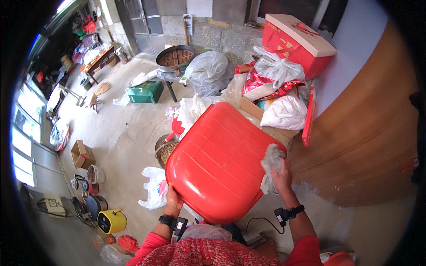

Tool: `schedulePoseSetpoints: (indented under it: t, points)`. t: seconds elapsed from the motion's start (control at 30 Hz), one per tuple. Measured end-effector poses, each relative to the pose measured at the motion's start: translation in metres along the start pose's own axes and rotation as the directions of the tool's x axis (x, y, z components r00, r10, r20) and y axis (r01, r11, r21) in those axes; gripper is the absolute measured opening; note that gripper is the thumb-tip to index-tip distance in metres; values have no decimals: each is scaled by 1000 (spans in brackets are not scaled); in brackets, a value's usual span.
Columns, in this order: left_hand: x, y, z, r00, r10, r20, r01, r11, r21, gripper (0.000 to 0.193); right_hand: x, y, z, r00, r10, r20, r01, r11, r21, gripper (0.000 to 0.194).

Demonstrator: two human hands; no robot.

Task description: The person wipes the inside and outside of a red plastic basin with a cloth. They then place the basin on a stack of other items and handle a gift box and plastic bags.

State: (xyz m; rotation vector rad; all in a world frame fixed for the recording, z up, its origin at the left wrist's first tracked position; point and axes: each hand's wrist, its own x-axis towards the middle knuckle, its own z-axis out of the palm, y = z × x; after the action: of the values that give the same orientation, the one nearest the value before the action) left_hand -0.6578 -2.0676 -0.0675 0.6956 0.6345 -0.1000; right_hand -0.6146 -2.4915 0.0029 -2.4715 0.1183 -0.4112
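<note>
A large red plastic tub or lid [219, 159], its ribbed, glossy surface facing up, is tilted in front of my body. My left hand [174, 200] grips its rim at the lower left, fingers partly hidden beneath the edge. On the right side my right hand [283, 174] holds a crumpled grey cloth [272, 163] against the red plastic near its edge. Each wrist wears a black strap with a small device.
Bags and boxes, among them a white sack [284, 113] and a red carton [296, 43], are piled beyond the red plastic. A basket [167, 151] and a white plastic bag [154, 189] lie at left. A curved wooden panel [359, 149] stands right. Further left sits a yellow appliance [113, 221].
</note>
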Motion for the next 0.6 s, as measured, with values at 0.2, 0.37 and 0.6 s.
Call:
schedulePoseSetpoints:
  t: [0.2,0.37,0.6]
  points:
    - [-6,-5,-14,999,34,40,-33,999,-25,48,68,-28,27,959,61,276,26,953,-302,44]
    - [-10,-13,-13,999,36,-21,-37,998,-57,47,123,-35,60,926,137,352,5,927,-375,42]
    - [-19,-16,-6,993,116,-38,-117,993,-35,46,197,-103,168,935,-84,345,192,937,-291,42]
